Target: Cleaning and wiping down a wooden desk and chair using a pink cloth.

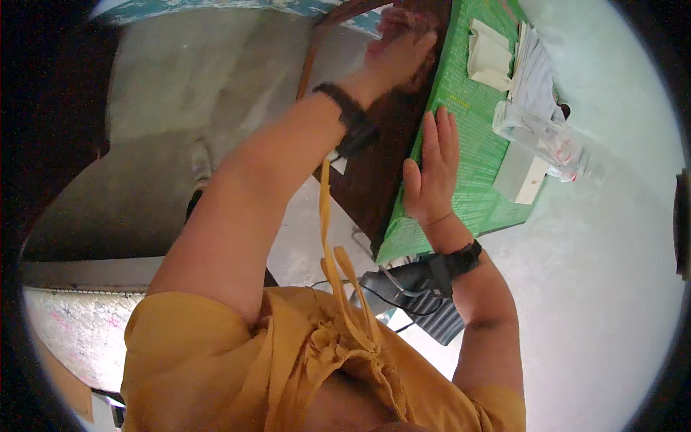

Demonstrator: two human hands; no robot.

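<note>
A: Where is the blurred, dark-red, soft-looking bundle [392, 25]?

B: At the top of the view, at the left hand [403, 61], against the dark-brown wooden side [381, 158] of the table.

A: Which way does it point?

B: I cannot tell; blur hides its outline and long axis. The left hand itself reaches up and to the right, fingers seemingly stretched out. Whether they grip the bundle, I cannot tell.

A: And the right hand [437, 169]?

B: Spread flat with nothing in it, thumb apart from the fingers, which point up the view. It lies over the left border of the bright-green printed table cover [468, 122]; I can't tell if it presses down. The cover's long axis runs from lower left to upper right.

A: What else is around?

B: Right of the right hand, a clear plastic bottle [533, 133] slants from upper left to lower right. Just below it is a white rectangular box [520, 173]. Farther up are a cream, open-looking carton [491, 54] and, beside it, a stack of white paper sheets [531, 75].

A: Anything in the way?

B: Those crowd the cover's right side. The strip under the right hand carries none of them. A black ribbed object [440, 317] sits below the cover's lower end.
</note>
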